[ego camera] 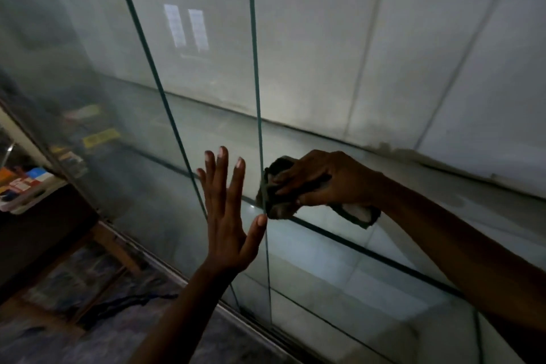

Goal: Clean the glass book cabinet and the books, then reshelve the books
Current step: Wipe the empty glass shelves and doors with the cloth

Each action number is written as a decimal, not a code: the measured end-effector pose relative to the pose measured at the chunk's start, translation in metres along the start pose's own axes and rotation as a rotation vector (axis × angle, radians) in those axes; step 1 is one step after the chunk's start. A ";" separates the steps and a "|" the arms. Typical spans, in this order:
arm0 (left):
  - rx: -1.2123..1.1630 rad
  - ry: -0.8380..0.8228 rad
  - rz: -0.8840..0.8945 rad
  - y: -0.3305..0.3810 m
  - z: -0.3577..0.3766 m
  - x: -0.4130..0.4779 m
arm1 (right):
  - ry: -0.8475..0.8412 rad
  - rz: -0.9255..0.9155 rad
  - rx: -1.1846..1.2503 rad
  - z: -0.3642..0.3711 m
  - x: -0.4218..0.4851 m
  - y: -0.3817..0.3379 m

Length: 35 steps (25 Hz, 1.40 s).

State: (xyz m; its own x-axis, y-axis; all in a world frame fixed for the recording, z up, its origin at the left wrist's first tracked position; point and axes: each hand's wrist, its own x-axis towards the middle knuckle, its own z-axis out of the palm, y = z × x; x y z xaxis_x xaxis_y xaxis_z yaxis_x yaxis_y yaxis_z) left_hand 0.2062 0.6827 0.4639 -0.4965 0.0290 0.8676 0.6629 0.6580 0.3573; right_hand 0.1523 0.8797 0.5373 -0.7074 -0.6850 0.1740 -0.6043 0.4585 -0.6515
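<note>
The left hand (pixel 226 216) lies flat against the glass door (pixel 183 68) of the cabinet, fingers straight and spread, its grip open and holding nothing. I judge it is there to steady the pane so that it does not shift or rattle under the rubbing. Just beside it, across the pane's upright edge (pixel 257 97), the right hand (pixel 322 179) has its grip closed round a dark cloth (pixel 277 208), bunched into a pad and pressed at or close to that edge, where grime likely gathers. A paler end of the cloth hangs out below the wrist. The right arm reaches in from the right, so the hand may be working inside the opening, but I cannot tell which face of the glass the cloth touches. Behind the panes this part of the cabinet holds no books: only a pale shelf (pixel 224 130) and a pale back wall (pixel 310 53) show, with a dirty line where the two meet. The books (pixel 23 183) are well apart from both hands, stacked at the far left on a dark tabletop (pixel 44 224). They are cut off by the frame edge, and their titles are too small to read. The yellow and dark patches in the left pane may be reflections or things behind it; the hazy glass leaves that unclear. The cabinet's top and right end are out of frame, and a dark strip (pixel 133 301) on the floor (pixel 88 343) is too dim to identify.
</note>
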 end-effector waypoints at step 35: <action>-0.403 -0.420 0.315 0.081 0.051 -0.027 | 0.522 0.262 -0.471 0.049 -0.208 -0.060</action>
State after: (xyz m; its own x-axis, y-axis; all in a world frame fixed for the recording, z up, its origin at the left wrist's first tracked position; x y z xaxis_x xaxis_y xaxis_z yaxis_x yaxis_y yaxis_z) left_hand 0.2448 0.7740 0.4517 -0.3665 0.5188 0.7724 0.9296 0.2390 0.2806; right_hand 0.3530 0.9671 0.5039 -0.8608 -0.2163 0.4607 -0.4021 0.8438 -0.3553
